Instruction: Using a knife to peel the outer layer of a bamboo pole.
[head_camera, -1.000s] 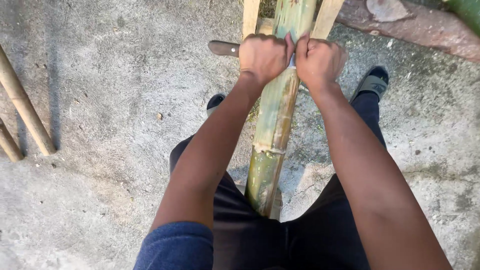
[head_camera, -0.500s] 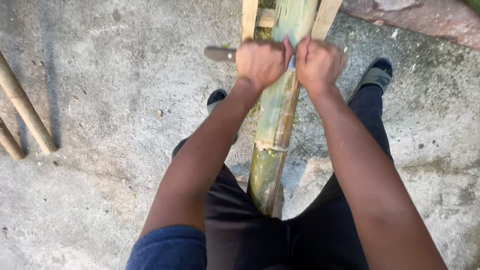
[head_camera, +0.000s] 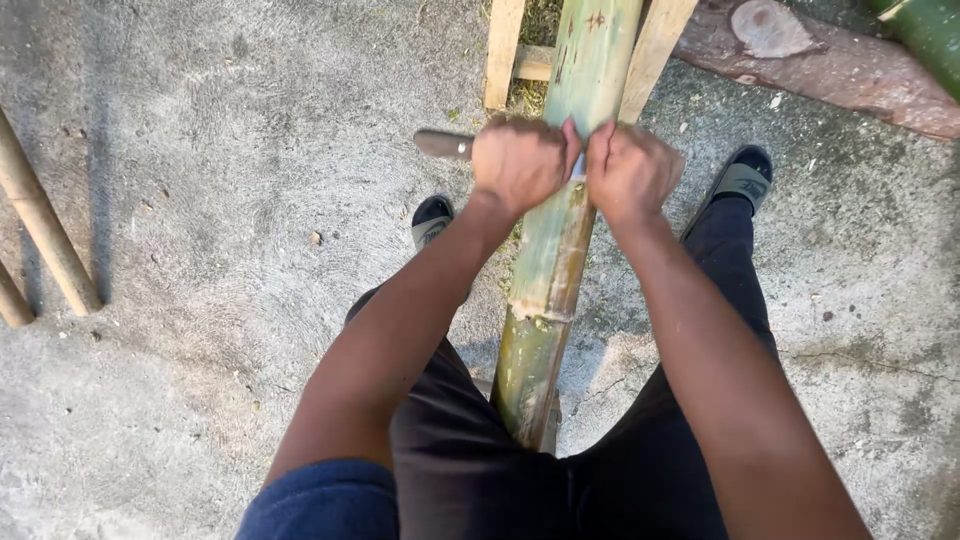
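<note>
Two bare hands were seen closed into fists on a blade laid across a green bamboo pole, viewed from above by the head camera. The left hand was wrapped around one end of the knife, whose dark, flat tip projected to the left of the fist; the fingers were curled tightly together, with no gap visible between them. The right hand was clenched on the other side of the pole, fingers likewise pressed together around something hidden inside the fist; whether it was the handle could not be told. A small pale sliver of the blade was visible between the two fists, just over the pole.

The bamboo pole was positioned between the person's legs, running from the lap upward and away out of the top of the frame, with a pale node ring partway along its length. Its upper part was flanked by two light wooden slats joined by a crosspiece. Dark trousers and a blue sleeve were seen at the bottom of the frame, and a sandalled foot was planted on each side of the pole. The concrete ground was rough and grey. Two further bamboo lengths lay well apart at the left edge, and a reddish log lay at the upper right.
</note>
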